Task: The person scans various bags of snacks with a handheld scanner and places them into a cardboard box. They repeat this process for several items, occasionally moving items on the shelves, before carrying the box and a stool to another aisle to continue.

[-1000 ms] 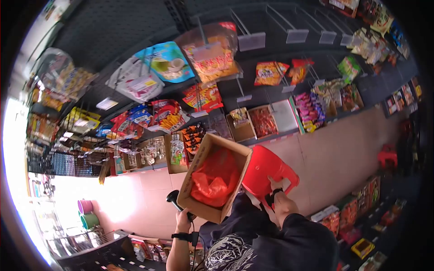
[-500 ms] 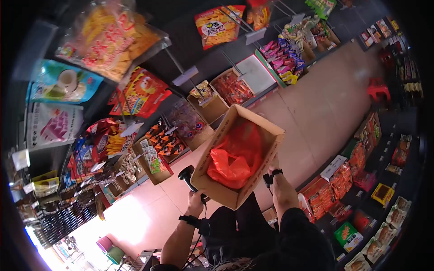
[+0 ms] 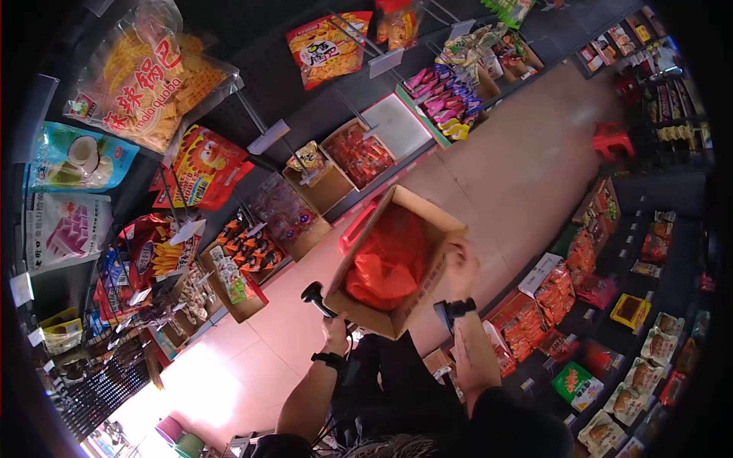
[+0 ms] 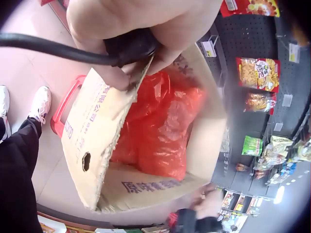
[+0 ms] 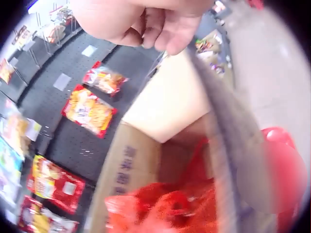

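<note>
A cardboard box (image 3: 439, 217) with a red plastic bag (image 3: 385, 263) inside is tilted in front of the body. My left hand (image 3: 334, 332) grips its near left wall together with a black handheld scanner (image 3: 313, 294). In the left wrist view the scanner's cable (image 4: 53, 47) runs from under the fingers, and the thumb and fingers pinch the box's torn edge. Beside the box's right rim is my right hand (image 3: 460, 267), blurred, its fingers loosely bent over the box corner in the right wrist view. A red plastic stool (image 3: 357, 225) stands partly hidden behind the box.
A shelf wall with hanging snack bags (image 3: 206, 168) and open boxes of small packets (image 3: 359, 156) runs along the far left. Low shelves of packaged snacks (image 3: 527, 320) line the right. Another red stool (image 3: 612, 140) stands on the tiled floor (image 3: 489, 183) farther along.
My right hand has left the red stool and come up to the box's right side. The view has turned and moved along the shelf. My left hand keeps holding the box and scanner.
</note>
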{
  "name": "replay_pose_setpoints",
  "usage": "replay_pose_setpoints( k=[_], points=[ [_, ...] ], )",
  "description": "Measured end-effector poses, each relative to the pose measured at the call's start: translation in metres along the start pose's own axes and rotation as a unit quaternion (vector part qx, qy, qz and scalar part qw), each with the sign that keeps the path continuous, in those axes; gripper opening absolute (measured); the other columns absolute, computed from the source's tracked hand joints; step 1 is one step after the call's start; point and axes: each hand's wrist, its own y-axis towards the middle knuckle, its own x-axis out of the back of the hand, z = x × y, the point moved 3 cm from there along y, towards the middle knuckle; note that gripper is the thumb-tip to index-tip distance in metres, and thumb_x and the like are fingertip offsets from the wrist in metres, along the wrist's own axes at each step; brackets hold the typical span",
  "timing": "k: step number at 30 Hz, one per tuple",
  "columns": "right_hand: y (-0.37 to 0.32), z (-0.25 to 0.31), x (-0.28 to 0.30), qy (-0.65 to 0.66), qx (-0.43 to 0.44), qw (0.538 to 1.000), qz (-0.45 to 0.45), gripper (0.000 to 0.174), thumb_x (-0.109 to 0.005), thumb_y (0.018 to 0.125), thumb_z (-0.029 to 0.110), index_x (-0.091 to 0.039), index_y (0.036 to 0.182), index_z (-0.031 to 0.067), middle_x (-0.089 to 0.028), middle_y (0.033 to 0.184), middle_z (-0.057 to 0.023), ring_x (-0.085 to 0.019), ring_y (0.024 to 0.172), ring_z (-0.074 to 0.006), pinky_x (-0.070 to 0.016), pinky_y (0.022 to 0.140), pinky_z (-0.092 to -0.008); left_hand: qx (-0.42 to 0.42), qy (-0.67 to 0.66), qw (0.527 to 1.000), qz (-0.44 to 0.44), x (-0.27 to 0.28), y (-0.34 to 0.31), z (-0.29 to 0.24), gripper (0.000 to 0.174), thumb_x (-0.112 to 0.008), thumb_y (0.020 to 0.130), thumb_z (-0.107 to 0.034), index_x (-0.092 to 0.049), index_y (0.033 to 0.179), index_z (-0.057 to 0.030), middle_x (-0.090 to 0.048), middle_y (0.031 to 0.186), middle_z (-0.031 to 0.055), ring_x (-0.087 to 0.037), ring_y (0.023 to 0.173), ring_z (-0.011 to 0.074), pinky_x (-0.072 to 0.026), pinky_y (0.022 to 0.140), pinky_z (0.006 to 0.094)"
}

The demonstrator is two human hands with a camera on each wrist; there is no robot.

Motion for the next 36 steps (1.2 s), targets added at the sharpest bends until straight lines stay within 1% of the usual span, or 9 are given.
replay_pose_setpoints(
  k=[4, 8, 11, 12, 17, 22, 30, 34, 36],
  points=[
    [0.016, -0.022, -0.085, -0.263, 0.109, 0.935, 0.211, 0.043, -0.066, 0.077, 0.022, -0.058, 0.113, 0.0008, -0.060, 0.108, -0.0215, -0.060, 0.100, -0.0338, -0.0489, 0.089, -0.0392, -0.022, -0.003, 1.000, 0.010, -0.007, -0.002, 0.002, 0.023, -0.059, 0.078, 0.001, -0.056, 0.101, 0.0031, -0.063, 0.088, 0.0130, -0.065, 0.069, 0.0251, -0.0581, 0.052, 0.0338],
    [0.025, -0.098, -0.147, -0.464, -0.115, 0.850, 0.220, 0.083, -0.067, 0.078, 0.025, -0.021, 0.141, -0.0005, -0.048, 0.128, -0.0246, -0.054, 0.113, -0.0377, -0.0449, 0.096, -0.0460, -0.020, -0.008, 1.000, 0.014, -0.004, 0.006, 0.011, 0.028, -0.060, 0.078, 0.002, -0.055, 0.105, 0.0029, -0.063, 0.088, 0.0141, -0.066, 0.066, 0.0264, -0.0583, 0.049, 0.0349],
    [0.033, -0.161, -0.164, -0.413, -0.181, 0.877, 0.168, 0.075, -0.069, 0.075, 0.020, -0.027, 0.135, -0.0009, -0.060, 0.108, -0.0270, -0.060, 0.102, -0.0398, -0.0493, 0.089, -0.0432, -0.025, -0.038, 0.999, 0.023, -0.004, 0.008, 0.010, 0.037, -0.063, 0.075, 0.002, -0.053, 0.110, -0.0006, -0.063, 0.088, 0.0132, -0.066, 0.068, 0.0265, -0.0583, 0.050, 0.0347],
    [0.030, -0.113, -0.151, -0.386, -0.222, 0.875, 0.190, 0.068, -0.067, 0.076, 0.017, -0.034, 0.132, -0.0008, -0.064, 0.100, -0.0248, -0.063, 0.095, -0.0379, -0.0519, 0.083, -0.0427, -0.056, -0.038, 0.997, 0.024, -0.001, 0.010, 0.010, 0.038, -0.064, 0.074, 0.002, -0.052, 0.110, 0.0016, -0.063, 0.086, 0.0133, -0.065, 0.065, 0.0260, -0.0581, 0.050, 0.0339],
    [0.003, -0.060, -0.113, -0.306, -0.040, 0.934, 0.179, 0.025, -0.063, 0.078, 0.018, -0.065, 0.096, 0.0001, -0.068, 0.089, -0.0180, -0.065, 0.090, -0.0361, -0.0522, 0.079, -0.0428, -0.051, 0.006, 0.998, 0.022, -0.003, 0.003, 0.000, 0.021, -0.061, 0.074, 0.002, -0.057, 0.094, 0.0039, -0.061, 0.071, 0.0127, -0.063, 0.056, 0.0233, -0.0538, 0.046, 0.0324],
    [-0.034, 0.014, -0.034, 0.091, -0.152, 0.981, 0.075, 0.007, -0.060, 0.082, 0.007, -0.063, 0.081, 0.0007, -0.059, 0.063, -0.0036, -0.056, 0.049, -0.0089, -0.0431, 0.044, -0.0245, -0.042, -0.001, 0.999, 0.018, -0.004, -0.002, -0.003, 0.018, -0.066, 0.075, -0.004, -0.059, 0.091, 0.0015, -0.061, 0.070, 0.0105, -0.060, 0.050, 0.0195, -0.0515, 0.044, 0.0298],
    [-0.022, -0.032, -0.012, 0.170, -0.134, 0.976, -0.019, 0.018, -0.058, 0.085, 0.001, -0.058, 0.103, -0.0015, -0.062, 0.085, -0.0039, -0.059, 0.070, -0.0131, -0.0493, 0.062, -0.0251, -0.011, -0.027, 0.995, 0.097, -0.005, -0.004, -0.006, 0.027, -0.066, 0.080, -0.005, -0.055, 0.105, -0.0002, -0.064, 0.088, 0.0131, -0.067, 0.071, 0.0233, -0.0575, 0.056, 0.0309],
    [-0.038, 0.010, -0.008, 0.101, 0.030, 0.985, -0.137, 0.038, -0.061, 0.083, 0.002, -0.049, 0.119, -0.0012, -0.057, 0.114, -0.0133, -0.060, 0.092, -0.0187, -0.0501, 0.077, -0.0275, -0.017, -0.027, 0.995, 0.098, -0.003, -0.005, -0.005, 0.030, -0.066, 0.080, -0.004, -0.054, 0.107, 0.0004, -0.064, 0.088, 0.0125, -0.066, 0.068, 0.0224, -0.0561, 0.053, 0.0297],
    [-0.052, 0.008, -0.021, 0.000, 0.004, 0.994, 0.105, 0.059, -0.067, 0.079, 0.008, -0.040, 0.131, -0.0007, -0.052, 0.122, -0.0191, -0.057, 0.106, -0.0246, -0.0509, 0.082, -0.0328, -0.031, -0.036, 0.994, 0.094, -0.006, -0.001, -0.004, 0.028, -0.067, 0.080, -0.005, -0.055, 0.105, 0.0012, -0.064, 0.086, 0.0120, -0.065, 0.065, 0.0213, -0.0549, 0.051, 0.0288]
  ],
)
